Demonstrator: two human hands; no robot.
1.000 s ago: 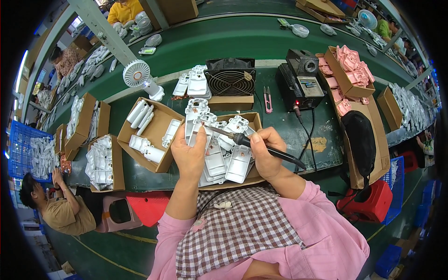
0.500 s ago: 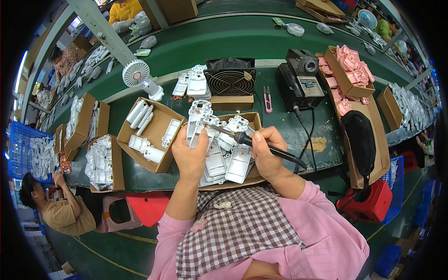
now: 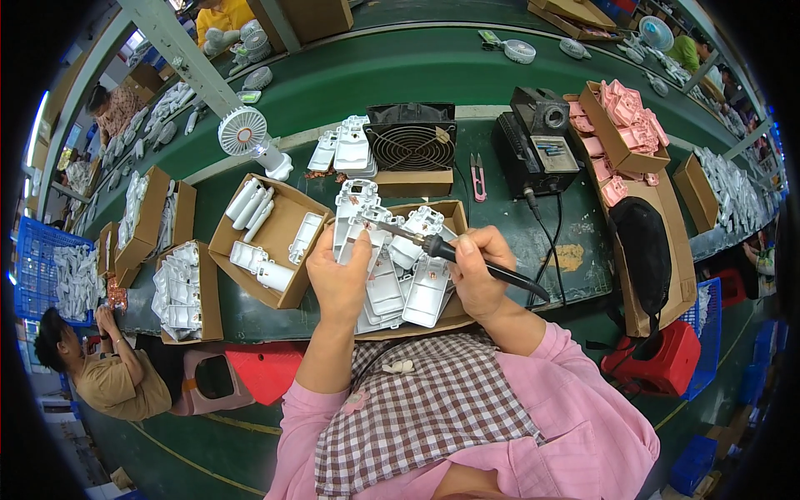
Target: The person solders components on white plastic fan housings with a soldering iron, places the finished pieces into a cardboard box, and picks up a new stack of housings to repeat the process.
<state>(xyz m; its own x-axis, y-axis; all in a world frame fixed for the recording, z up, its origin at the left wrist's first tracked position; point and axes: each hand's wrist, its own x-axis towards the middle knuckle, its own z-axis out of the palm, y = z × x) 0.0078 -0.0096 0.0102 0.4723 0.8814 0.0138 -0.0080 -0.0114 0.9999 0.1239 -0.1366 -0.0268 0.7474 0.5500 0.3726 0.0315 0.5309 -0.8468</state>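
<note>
Shift vs 1 s ago: white housing (image 3: 357, 197) & soldering iron (image 3: 434, 245) nudged a touch R, tip at approx. same spot; prob. same pc being worked.
L hand (image 3: 336, 271): thumb pressed on housing's near end, other fingers mostly hidden behind it, looks like a pinch.
R hand (image 3: 482, 267): thumb & fingers pinching iron's handle, pen-style.
Iron tip: by housing's inner face; touching or just off, can't tell, too small.
Housing: held up over open carton (image 3: 458, 218) w/ loose white parts (image 3: 427, 293).
L carton (image 3: 285, 288): white shells (image 3: 250, 202) in it, just beside L hand.
Bench, far side: black vent fan (image 3: 411, 146), pink-handled snips (image 3: 478, 185), black soldering stn (image 3: 512, 150).
Belt (image 3: 400, 79): small fan (image 3: 519, 52) slid L vs earlier.
</note>
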